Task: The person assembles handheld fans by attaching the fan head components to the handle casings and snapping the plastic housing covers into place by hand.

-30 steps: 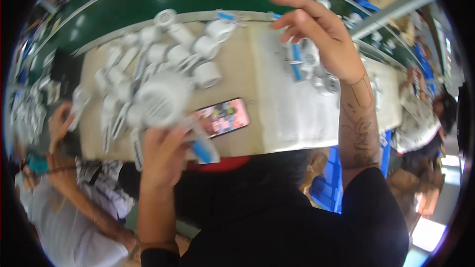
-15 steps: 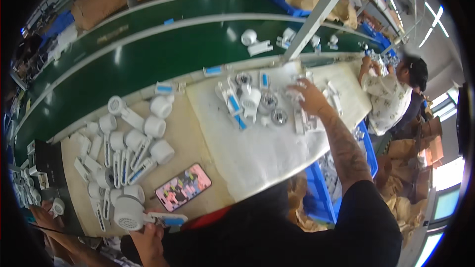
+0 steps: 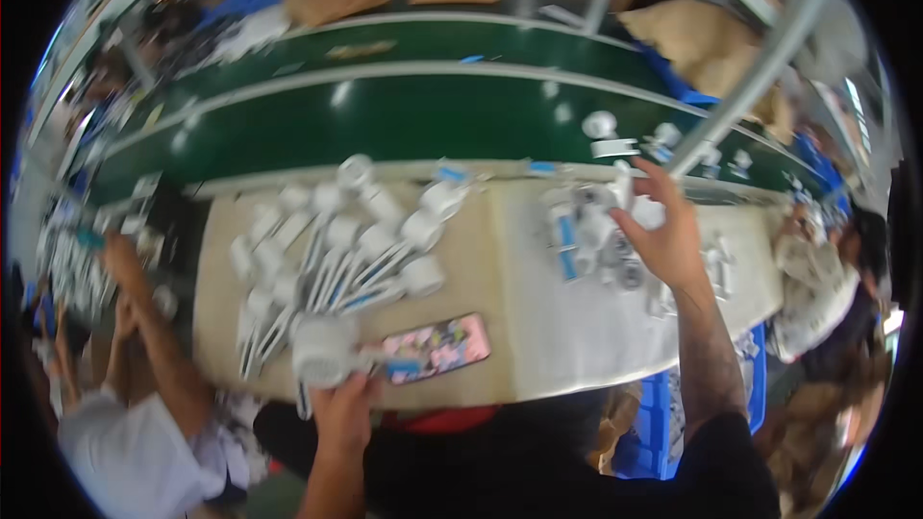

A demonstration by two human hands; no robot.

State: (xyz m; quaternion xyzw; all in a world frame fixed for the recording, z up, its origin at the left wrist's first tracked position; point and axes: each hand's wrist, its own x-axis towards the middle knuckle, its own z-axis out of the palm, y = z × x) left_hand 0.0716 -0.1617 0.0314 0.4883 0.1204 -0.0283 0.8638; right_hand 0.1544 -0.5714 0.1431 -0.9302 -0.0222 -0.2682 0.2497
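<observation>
My left hand grips a white device by its handle, near the table's front edge. Its round head has a perforated face, and a blue strip marks the handle. Over the right part of the table, my right hand has a small white plastic part between thumb and index finger; motion blurs its shape. Below that hand lies a cluster of white and shiny ring-like parts, some with blue strips. Many similar white round-headed devices are heaped on the table's left half.
A phone with a lit screen lies in the middle of the table. Beyond runs a green conveyor carrying several white parts. A blue bin stands below at right. People work at left and right.
The view has swung to the right-hand side level, shifting everything. My right hand has risen from the parts, with a small white part in its fingers. My left hand keeps the white device.
</observation>
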